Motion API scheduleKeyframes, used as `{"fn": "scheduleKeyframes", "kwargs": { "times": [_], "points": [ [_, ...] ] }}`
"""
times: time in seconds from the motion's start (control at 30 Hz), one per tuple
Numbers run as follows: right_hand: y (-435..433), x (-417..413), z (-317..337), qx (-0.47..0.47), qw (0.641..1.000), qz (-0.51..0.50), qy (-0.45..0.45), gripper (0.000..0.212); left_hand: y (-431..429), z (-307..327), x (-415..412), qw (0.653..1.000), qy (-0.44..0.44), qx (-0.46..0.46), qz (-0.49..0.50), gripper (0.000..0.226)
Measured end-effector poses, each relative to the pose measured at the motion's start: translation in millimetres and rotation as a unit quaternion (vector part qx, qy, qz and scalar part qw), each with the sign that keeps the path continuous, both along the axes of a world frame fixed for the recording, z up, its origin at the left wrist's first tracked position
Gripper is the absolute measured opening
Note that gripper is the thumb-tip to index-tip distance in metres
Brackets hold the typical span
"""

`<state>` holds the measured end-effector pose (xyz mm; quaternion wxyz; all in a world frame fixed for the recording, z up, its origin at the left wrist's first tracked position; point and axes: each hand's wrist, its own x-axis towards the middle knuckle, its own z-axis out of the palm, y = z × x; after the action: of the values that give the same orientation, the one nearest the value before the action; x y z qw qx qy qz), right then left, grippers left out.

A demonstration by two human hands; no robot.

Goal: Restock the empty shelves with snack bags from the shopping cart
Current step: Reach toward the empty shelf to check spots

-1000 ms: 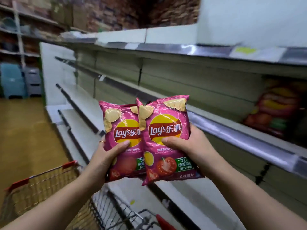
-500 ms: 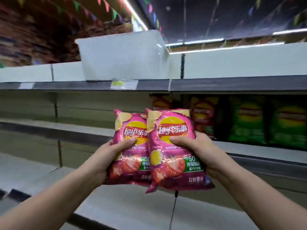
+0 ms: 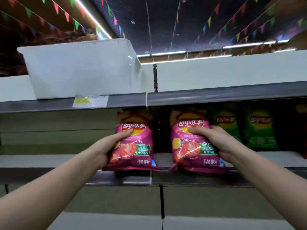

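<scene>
Left hand [image 3: 108, 146] fingers [image 3: 126, 132] clutching left bag [image 3: 139, 153], right hand [image 3: 216, 140] clutching right bag [image 3: 191, 151], perhaps touching shelf [image 3: 41, 161]

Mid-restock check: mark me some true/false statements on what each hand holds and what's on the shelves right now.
1. The left hand holds a pink bag. True.
2. The right hand holds a green bag. False: it holds a second pink bag.
3. The two pink bags overlap. False: a gap separates them.
4. Green bags stand on the shelf right of the right hand. True.
</scene>
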<state>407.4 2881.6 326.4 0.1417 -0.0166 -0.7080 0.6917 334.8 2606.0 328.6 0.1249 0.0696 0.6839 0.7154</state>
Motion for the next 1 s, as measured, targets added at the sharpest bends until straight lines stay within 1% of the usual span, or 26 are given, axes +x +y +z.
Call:
{"fn": "scheduleKeyframes", "kwargs": {
  "times": [0.07, 0.1, 0.17, 0.2, 0.27, 0.33, 0.37, 0.4, 0.47, 0.53, 0.57, 0.6, 0.67, 0.7, 0.73, 0.77, 0.8, 0.83, 0.87, 0.93, 0.97, 1.0],
  "points": [
    [5.0, -17.1, 0.8, 0.017, 0.999, -0.038, 0.008, 0.049, -2.2, -3.7, -19.5, 1.0, -0.002, -0.003, -0.003, 0.048],
    [6.6, -26.0, -0.2, 0.023, 0.999, -0.045, 0.009, 0.045, -2.7, -6.7, -28.6, 1.0, -0.003, -0.003, 0.0, 0.047],
    [7.8, -42.6, -3.4, 0.027, 0.998, -0.055, 0.001, 0.033, -3.5, -12.1, -45.3, 1.0, -0.003, 0.014, 0.005, 0.033],
    [7.9, -51.2, -5.2, 0.02, 0.998, -0.065, -0.005, 0.032, -3.9, -14.3, -54.6, 0.999, -0.001, 0.03, 0.015, 0.023],
    [4.9, -66.6, -7.4, 0.001, 0.997, -0.081, -0.004, 0.045, -3.9, -17.6, -71.4, 0.997, 0.012, 0.064, 0.037, 0.013],
    [3.5, -79.8, -7.4, 0.004, 0.996, -0.082, 0.024, 0.061, 0.7, -18.0, -83.4, 0.995, 0.039, 0.085, 0.024, 0.012],
    [2.9, -84.5, -7.2, 0.004, 0.996, -0.078, 0.046, 0.064, 4.0, -17.0, -87.7, 0.994, 0.054, 0.094, 0.01, 0.016],
    [1.7, -87.5, -7.3, 0.001, 0.995, -0.073, 0.061, 0.065, 6.6, -16.5, -91.6, 0.992, 0.067, 0.105, -0.005, 0.026],
    [0.4, -90.8, -11.1, -0.01, 0.995, -0.067, 0.077, 0.067, 8.2, -17.4, -98.2, 0.989, 0.086, 0.12, -0.032, 0.056],
    [-0.2, -94.3, -18.2, -0.007, 0.995, -0.062, 0.075, 0.071, 7.9, -21.8, -104.6, 0.987, 0.089, 0.116, -0.06, 0.093],
    [-0.6, -95.5, -21.2, -0.008, 0.996, -0.056, 0.063, 0.07, 7.5, -23.4, -107.2, 0.987, 0.085, 0.115, -0.069, 0.102],
    [-0.9, -95.8, -22.3, -0.009, 0.998, -0.047, 0.047, 0.068, 6.8, -24.1, -110.2, 0.987, 0.085, 0.119, -0.072, 0.096],
    [0.0, -95.1, -21.7, -0.01, 0.999, -0.025, 0.019, 0.053, 6.1, -23.6, -113.2, 0.985, 0.087, 0.131, -0.075, 0.056],
    [1.4, -94.6, -20.7, -0.006, 1.0, -0.015, 0.016, 0.042, 5.7, -22.0, -111.7, 0.986, 0.082, 0.124, -0.076, 0.043],
    [3.1, -94.5, -19.8, -0.002, 1.0, -0.011, 0.016, 0.033, 5.8, -21.9, -111.1, 0.987, 0.082, 0.112, -0.08, 0.042],
    [4.2, -94.3, -18.8, 0.004, 1.0, -0.01, 0.018, 0.03, 6.7, -21.9, -109.3, 0.988, 0.092, 0.091, -0.083, 0.052],
    [4.9, -94.6, -18.1, 0.01, 1.0, -0.011, 0.022, 0.029, 8.0, -23.1, -109.3, 0.989, 0.108, 0.059, -0.083, 0.064],
    [4.8, -95.2, -18.0, 0.015, 0.999, -0.016, 0.024, 0.029, 9.3, -23.2, -107.1, 0.99, 0.121, 0.028, -0.074, 0.067],
    [4.1, -94.7, -18.2, 0.016, 0.999, -0.017, 0.024, 0.029, 11.7, -23.7, -107.2, 0.99, 0.129, 0.012, -0.061, 0.057],
    [3.6, -95.6, -19.4, 0.013, 0.999, -0.024, 0.021, 0.032, 16.8, -22.5, -103.6, 0.99, 0.133, 0.02, -0.034, 0.028],
    [2.9, -94.9, -19.8, 0.013, 0.999, -0.029, 0.019, 0.037, 18.8, -21.0, -100.3, 0.991, 0.13, 0.033, -0.021, 0.016],
    [2.1, -94.3, -20.2, 0.012, 0.999, -0.035, 0.02, 0.045, 19.0, -20.1, -100.2, 0.99, 0.129, 0.049, -0.01, 0.009]
  ]
}}
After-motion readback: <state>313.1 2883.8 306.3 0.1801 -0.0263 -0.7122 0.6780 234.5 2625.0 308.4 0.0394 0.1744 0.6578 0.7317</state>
